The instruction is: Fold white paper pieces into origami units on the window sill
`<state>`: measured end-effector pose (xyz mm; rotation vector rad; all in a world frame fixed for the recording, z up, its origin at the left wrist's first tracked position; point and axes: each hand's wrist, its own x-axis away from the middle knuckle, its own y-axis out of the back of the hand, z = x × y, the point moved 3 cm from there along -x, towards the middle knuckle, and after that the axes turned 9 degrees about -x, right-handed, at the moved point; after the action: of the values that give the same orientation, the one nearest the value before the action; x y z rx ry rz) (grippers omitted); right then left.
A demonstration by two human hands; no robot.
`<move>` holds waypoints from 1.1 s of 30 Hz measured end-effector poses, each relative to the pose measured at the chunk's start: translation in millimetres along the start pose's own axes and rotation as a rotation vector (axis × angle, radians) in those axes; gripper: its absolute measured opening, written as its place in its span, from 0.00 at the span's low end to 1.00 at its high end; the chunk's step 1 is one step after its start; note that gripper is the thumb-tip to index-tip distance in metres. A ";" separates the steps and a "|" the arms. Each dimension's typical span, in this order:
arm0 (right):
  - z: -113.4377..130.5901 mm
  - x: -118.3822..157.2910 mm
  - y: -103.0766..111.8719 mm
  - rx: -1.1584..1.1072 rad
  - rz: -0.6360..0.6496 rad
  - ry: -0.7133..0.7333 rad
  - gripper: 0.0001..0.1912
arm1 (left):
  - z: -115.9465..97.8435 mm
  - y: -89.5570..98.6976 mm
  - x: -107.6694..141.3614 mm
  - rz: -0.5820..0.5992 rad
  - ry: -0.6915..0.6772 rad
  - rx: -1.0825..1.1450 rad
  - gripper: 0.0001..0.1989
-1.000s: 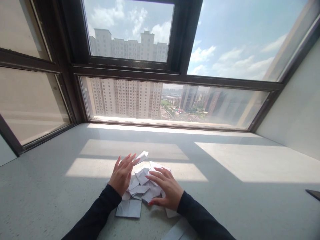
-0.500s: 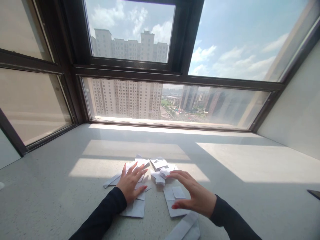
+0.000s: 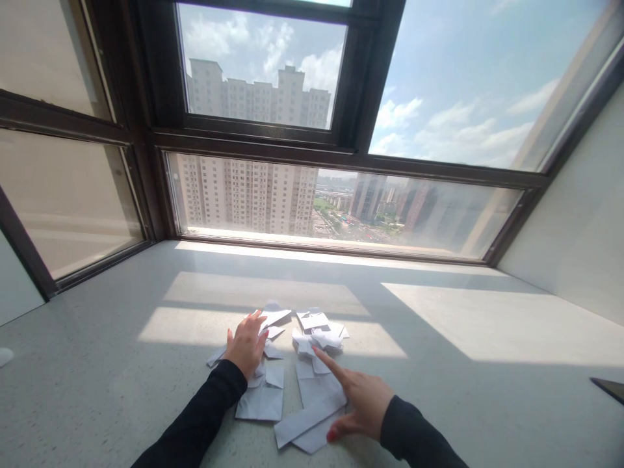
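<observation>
1. As the head view shows, many white folded papers lie on the pale speckled window sill point(image 3: 117, 377), and they form two groups with a narrow gap between them.
2. The left pile point(image 3: 273, 376) is made of loose, overlapping pieces. Its nearest piece is a squarish folded paper point(image 3: 260, 404) with visible creases, which lies flat.
3. The right pile point(image 3: 325, 339) consists of small pieces, crossed over each other, with some corners standing up. On its near side lies a larger creased paper point(image 3: 312, 388), and across this one a long folded strip point(image 3: 308, 419) lies aslant.
4. The left hand point(image 3: 245, 348) is placed palm down over the left pile, with its fingers loosely extended and a little apart. I cannot tell how firmly it presses the papers.
5. The right hand point(image 3: 363, 400) has its forefinger stretched to the near edge of the right pile, and its thumb is well apart, just beside the long folded strip. Its other fingers are hidden, and no paper is pinched between forefinger and thumb.
</observation>
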<state>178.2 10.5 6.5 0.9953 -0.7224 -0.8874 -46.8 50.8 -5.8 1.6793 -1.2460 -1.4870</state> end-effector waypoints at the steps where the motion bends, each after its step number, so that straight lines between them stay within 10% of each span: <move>1: 10.0 -6.1 1.3 0.030 0.010 -0.016 0.56 | 1.5 -2.1 -0.5 -0.004 0.019 0.038 0.15; 7: 28.4 -30.4 14.1 0.070 -0.236 -0.010 0.46 | 4.1 7.0 -4.4 -0.159 -0.024 0.303 0.22; 14: -16.1 -44.3 10.6 0.059 -0.596 0.157 0.30 | -12.7 11.3 5.2 0.059 0.144 0.032 0.22; 20: -3.3 -45.8 -7.0 -0.055 -0.455 0.241 0.21 | -20.9 -5.3 10.8 0.148 0.091 -0.076 0.28; 26: 24.2 -26.2 14.9 -0.257 -0.508 0.381 0.18 | -26.0 -12.6 9.8 0.170 -0.282 0.192 0.27; 33: 23.4 -29.7 -7.1 -0.126 -0.261 0.396 0.42 | -18.0 -3.6 3.8 0.054 -0.220 0.134 0.21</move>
<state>142.8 25.6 5.5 1.1250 -0.2013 -0.9108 -28.7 45.9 -6.6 1.5828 -1.5257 -1.6213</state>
